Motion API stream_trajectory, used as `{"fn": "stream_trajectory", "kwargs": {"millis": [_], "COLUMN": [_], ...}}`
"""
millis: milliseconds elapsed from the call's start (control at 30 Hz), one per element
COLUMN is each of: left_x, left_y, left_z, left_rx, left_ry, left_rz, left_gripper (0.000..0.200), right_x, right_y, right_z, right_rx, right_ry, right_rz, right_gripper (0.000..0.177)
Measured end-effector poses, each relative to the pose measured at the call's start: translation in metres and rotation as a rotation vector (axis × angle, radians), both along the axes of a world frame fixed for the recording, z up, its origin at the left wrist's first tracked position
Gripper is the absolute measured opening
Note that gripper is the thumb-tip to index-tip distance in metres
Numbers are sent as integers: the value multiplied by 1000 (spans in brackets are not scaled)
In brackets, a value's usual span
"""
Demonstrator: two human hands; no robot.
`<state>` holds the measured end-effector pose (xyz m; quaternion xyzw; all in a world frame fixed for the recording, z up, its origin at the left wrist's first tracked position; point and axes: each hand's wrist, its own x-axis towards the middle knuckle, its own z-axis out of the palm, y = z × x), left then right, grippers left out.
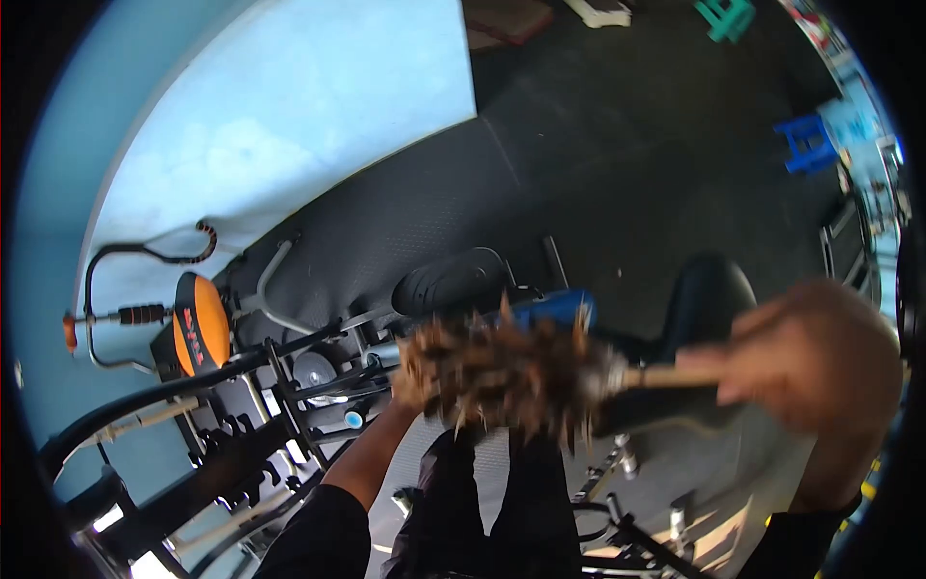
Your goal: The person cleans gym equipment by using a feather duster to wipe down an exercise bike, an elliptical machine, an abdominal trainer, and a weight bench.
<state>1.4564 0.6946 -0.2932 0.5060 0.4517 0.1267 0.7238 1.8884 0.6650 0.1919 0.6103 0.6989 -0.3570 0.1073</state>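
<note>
A feather duster with brown, blurred feathers lies across the middle of the view, over my dark trousers. Its pale wooden handle points right, and my right hand is closed round the end of it. At the duster's left end is my left hand, touching the feathers; its fingers are partly hidden and smeared, so how they are bent cannot be made out.
Exercise equipment with an orange and black pad and black bars stands at the left. A padded black seat is beyond the duster. A blue stool and a green stool are at the upper right.
</note>
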Motion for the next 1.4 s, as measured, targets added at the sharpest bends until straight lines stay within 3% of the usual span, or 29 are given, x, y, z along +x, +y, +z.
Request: {"fn": "stream_trajectory", "kwargs": {"millis": [67, 133, 200, 267, 333, 433, 600, 700, 900, 967, 1400], "left_x": [55, 56, 53, 49, 46, 45, 44, 41, 42, 42, 43], "left_y": [23, 24, 23, 22, 20, 20, 24, 22, 20, 21, 20], "left_z": [75, 71, 63, 61, 57, 51, 53, 48, 48, 49, 48], "left_rx": [514, 495, 476, 541, 535, 569, 585, 647, 661, 664, 683], "left_ry": [879, 882, 889, 868, 868, 855, 846, 823, 856, 853, 838], "left_rz": [-860, -812, -778, -765, -748, -727, -733, -678, -676, -684, -667], "left_gripper": [41, 41, 42, 42, 42, 40, 38, 36, 36, 35, 34], "right_x": [35, 53, 69, 64, 50, 22, -14, -7, 4, 17, 86], "right_y": [51, 107, 137, 157, 178, 195, 169, 124, 77, 83, 117], "right_z": [-39, -108, -221, -325, -410, -522, -649, -700, -688, -677, -623], "right_rx": [75, -12, -13, 56, 73, -43, -164, 9, -27, -124, -73], "right_ry": [124, -5, -116, -33, -54, -42, -77, -108, -15, -58, -247], "right_rz": [-90, -8, 60, -22, 94, 148, 145, -179, -227, -103, -191], "right_gripper": [31, 18, 7, 14, 13, 29, 32, 31, 30, 29, 29]}}
